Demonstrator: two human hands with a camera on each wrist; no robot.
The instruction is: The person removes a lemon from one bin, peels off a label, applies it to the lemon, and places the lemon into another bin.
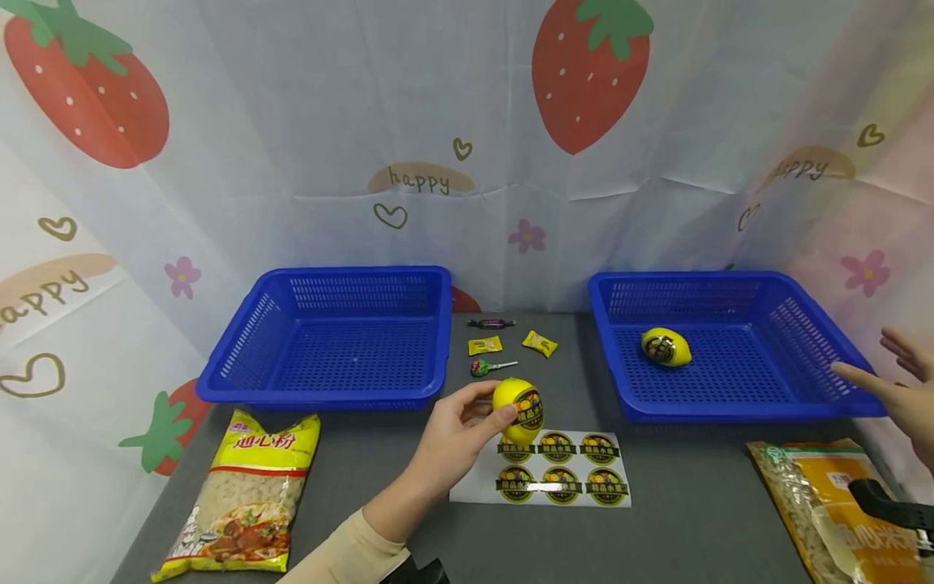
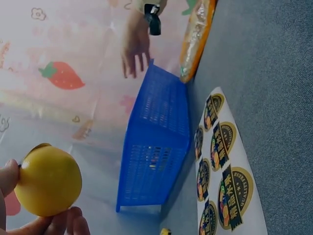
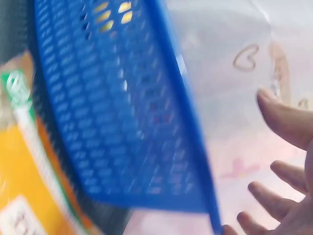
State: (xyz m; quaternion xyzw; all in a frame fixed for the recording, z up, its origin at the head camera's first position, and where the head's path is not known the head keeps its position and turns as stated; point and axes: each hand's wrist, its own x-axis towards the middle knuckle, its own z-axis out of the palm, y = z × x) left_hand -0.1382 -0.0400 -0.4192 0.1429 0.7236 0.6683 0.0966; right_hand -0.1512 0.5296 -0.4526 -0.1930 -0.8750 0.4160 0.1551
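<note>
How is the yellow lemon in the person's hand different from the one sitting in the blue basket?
The held lemon is gripped by the left hand above the sticker sheet; the basket lemon lies loose in the right basket. The held lemon stands roughly upright; the basket lemon lies on its side. Both are yellow and carry a dark round label.

I see an empty blue basket (image 1: 336, 341) at back left on the grey surface (image 1: 693, 511). Between the baskets lie a dark wrapped candy (image 1: 491, 324), two yellow sachets (image 1: 485, 346) (image 1: 540, 343) and a lollipop (image 1: 490, 368). A macaroni bag (image 1: 244, 499) lies front left, an orange bag (image 1: 832, 511) front right. Strawberry-print cloth (image 1: 467, 122) hangs behind.
</note>
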